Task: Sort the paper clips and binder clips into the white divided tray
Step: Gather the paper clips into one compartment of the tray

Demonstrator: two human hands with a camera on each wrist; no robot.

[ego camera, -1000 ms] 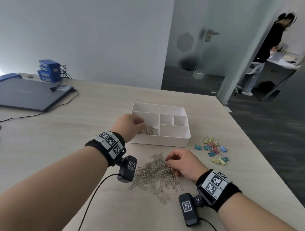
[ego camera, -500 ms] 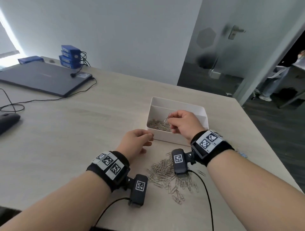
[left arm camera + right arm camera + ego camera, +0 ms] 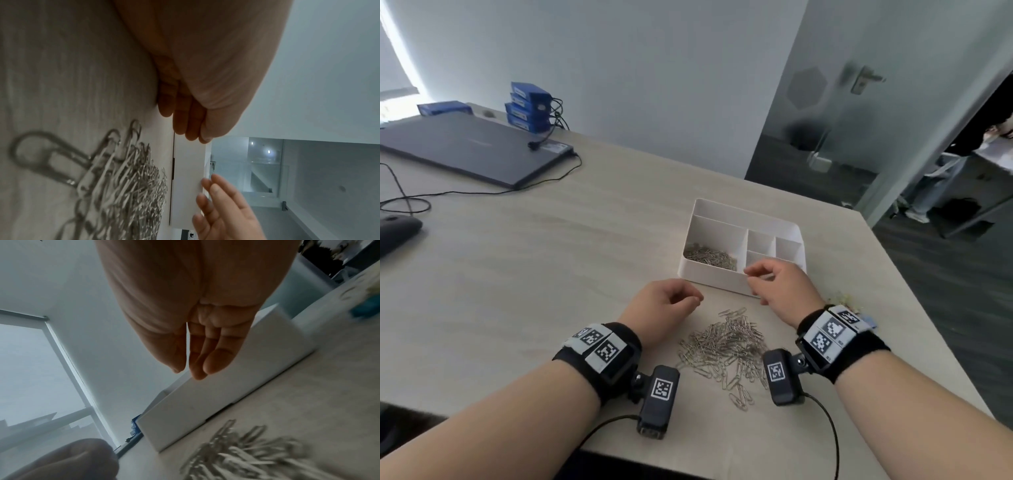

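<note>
- Paper clips (image 3: 724, 346) lie heaped on the table between both wrists; some already sit in the white divided tray (image 3: 739, 287)'s large left compartment.
- Right hand (image 3: 779, 287) hangs loosely curled and empty above the tray's near wall.
- Left hand (image 3: 666, 305) is loosely curled beside the heap; whether it holds a clip I cannot tell.
- Pinch small bunches and release them low inside the compartment.

Paper clips (image 3: 724, 346) between both wrists.

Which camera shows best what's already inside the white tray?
The head view: it looks down into the tray, showing paper clips in the big left compartment. Both wrist views see only its outer wall, nothing inside.
</note>
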